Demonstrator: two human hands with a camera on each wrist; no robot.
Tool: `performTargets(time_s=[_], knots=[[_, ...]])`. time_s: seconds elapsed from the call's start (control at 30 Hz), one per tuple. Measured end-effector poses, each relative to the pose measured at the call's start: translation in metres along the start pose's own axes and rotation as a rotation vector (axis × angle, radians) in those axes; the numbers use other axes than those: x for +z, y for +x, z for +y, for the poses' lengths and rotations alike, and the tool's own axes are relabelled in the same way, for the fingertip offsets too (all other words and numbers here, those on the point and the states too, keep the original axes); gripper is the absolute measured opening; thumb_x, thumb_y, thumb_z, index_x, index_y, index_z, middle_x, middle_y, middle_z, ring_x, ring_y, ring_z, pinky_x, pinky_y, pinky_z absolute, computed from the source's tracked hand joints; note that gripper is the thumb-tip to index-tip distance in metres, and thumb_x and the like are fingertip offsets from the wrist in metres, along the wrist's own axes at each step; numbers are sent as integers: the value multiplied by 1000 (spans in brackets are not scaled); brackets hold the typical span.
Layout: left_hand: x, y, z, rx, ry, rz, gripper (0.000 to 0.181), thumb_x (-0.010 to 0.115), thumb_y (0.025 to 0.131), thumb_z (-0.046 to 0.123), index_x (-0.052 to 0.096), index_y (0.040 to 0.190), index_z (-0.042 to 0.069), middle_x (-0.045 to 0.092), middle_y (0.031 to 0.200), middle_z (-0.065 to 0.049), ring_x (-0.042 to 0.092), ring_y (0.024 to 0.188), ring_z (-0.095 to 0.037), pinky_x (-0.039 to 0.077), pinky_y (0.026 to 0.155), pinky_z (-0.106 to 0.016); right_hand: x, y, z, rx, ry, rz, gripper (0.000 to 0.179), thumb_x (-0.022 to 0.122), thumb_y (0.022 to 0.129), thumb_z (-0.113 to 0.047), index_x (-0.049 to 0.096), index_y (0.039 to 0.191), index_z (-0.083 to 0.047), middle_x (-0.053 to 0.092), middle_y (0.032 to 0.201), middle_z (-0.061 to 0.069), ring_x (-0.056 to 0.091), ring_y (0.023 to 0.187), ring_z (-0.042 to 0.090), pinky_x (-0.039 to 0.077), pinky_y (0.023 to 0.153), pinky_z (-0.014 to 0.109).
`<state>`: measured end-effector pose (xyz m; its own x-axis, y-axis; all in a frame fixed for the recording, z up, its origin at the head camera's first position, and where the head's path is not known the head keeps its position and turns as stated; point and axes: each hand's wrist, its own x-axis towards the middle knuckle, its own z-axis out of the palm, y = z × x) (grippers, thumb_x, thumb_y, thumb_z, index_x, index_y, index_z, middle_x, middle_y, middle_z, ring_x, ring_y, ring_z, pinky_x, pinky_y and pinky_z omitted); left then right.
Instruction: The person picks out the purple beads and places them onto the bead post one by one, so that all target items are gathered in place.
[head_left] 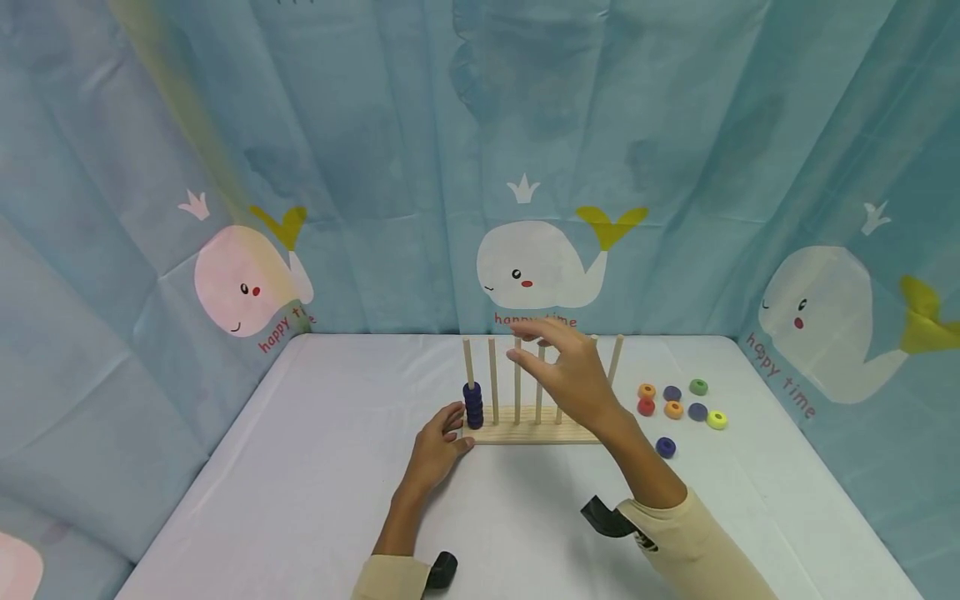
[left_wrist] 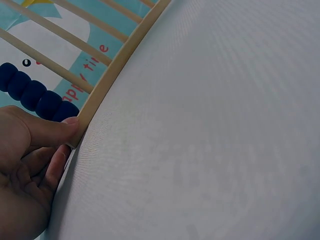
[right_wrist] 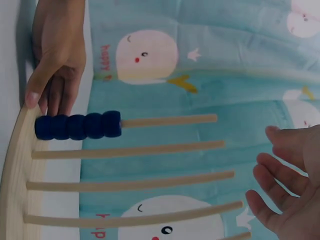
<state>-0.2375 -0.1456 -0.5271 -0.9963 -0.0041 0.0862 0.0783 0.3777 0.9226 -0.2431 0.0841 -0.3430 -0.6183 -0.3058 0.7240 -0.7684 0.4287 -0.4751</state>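
Observation:
A wooden peg rack [head_left: 517,435] with upright rods stands toward the back of the table. Several dark blue beads [head_left: 473,407] are stacked on its leftmost rod [right_wrist: 170,121]. My left hand [head_left: 435,450] holds the left end of the base; in the left wrist view the thumb [left_wrist: 67,127] presses its front edge beside the lowest bead, fingers lower at the end. My right hand [head_left: 573,379] is raised in the air, overlapping the right-hand rods in the head view. Its fingers are spread and loosely bent, apart from the rod tips, holding nothing.
Right of the rack lie loose beads: orange [head_left: 674,409], red [head_left: 646,407], purple [head_left: 697,412], green [head_left: 698,387], yellow [head_left: 717,419] and, nearer, dark blue [head_left: 665,447]. A blue whale-print curtain [head_left: 390,167] hangs behind and beside the white table [head_left: 315,467].

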Motion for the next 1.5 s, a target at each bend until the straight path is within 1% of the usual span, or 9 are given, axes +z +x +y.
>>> performTargets(time_s=[0.23, 0.43, 0.6, 0.83, 1.0, 1.2, 1.27, 1.37, 1.5], knots=[[0, 0, 0, 19, 3, 5, 65, 73, 84, 2, 47, 143, 10, 54, 139, -7, 55, 122, -22, 48, 100, -34, -14, -18, 9, 48, -6, 18, 32, 75, 87, -20, 69, 117, -12, 69, 107, -3, 62, 99, 13, 56, 80, 35], [1, 0, 0, 22, -5, 3, 65, 73, 84, 2, 47, 143, 10, 54, 139, -6, 54, 122, -21, 48, 101, -33, -28, -35, 21, 61, 1, 51, 32, 75, 87, -20, 70, 117, -13, 69, 107, -3, 62, 99, 11, 56, 82, 33], [0, 0, 2, 10, -15, 1, 65, 73, 84, 3, 47, 143, 11, 54, 139, -5, 55, 122, -20, 48, 100, -32, -41, -48, 33, 76, -3, 86, 31, 76, 85, -13, 71, 116, -11, 69, 106, -4, 63, 97, 11, 54, 81, 25], [0, 0, 0, 16, -11, -4, 66, 73, 84, 3, 46, 144, 8, 54, 139, -6, 55, 122, -21, 48, 100, -33, -58, -68, 47, 108, -30, 112, 34, 78, 82, -5, 70, 115, -8, 69, 100, 1, 63, 94, 16, 55, 80, 27], [0, -1, 1, 26, -13, -4, 65, 72, 85, 2, 46, 144, 8, 54, 139, -8, 54, 122, -23, 48, 101, -36, -69, -84, 57, 158, -74, 102, 32, 76, 85, -10, 69, 116, -10, 68, 100, -2, 63, 94, 12, 53, 82, 19], [0, -1, 1, 26, -25, -8, 65, 72, 85, 2, 46, 144, 8, 54, 139, -8, 54, 123, -24, 47, 101, -37, -82, -102, 69, 267, -113, 81, 29, 73, 88, -20, 69, 116, -16, 68, 99, -6, 63, 90, 10, 54, 77, 24], [0, -1, 1, 20, -24, -9, 65, 72, 85, 2, 46, 144, 8, 54, 139, -7, 54, 123, -23, 47, 101, -37, -86, -108, 73, 292, -109, 72, 28, 73, 88, -21, 69, 116, -18, 67, 98, -7, 64, 88, 12, 53, 75, 22], [0, -1, 1, 13, -21, -9, 66, 72, 85, 2, 45, 144, 8, 54, 139, -7, 54, 123, -23, 47, 101, -36, -90, -116, 79, 308, -121, 60, 29, 73, 88, -20, 69, 117, -19, 67, 96, -8, 65, 84, 14, 50, 74, 13], [0, -1, 1, 9, -20, -6, 65, 72, 85, 1, 46, 144, 9, 54, 140, -7, 54, 123, -23, 47, 102, -36, -94, -125, 89, 313, -150, 49, 31, 75, 87, -20, 68, 117, -15, 69, 96, -6, 64, 84, 11, 50, 74, 13]])
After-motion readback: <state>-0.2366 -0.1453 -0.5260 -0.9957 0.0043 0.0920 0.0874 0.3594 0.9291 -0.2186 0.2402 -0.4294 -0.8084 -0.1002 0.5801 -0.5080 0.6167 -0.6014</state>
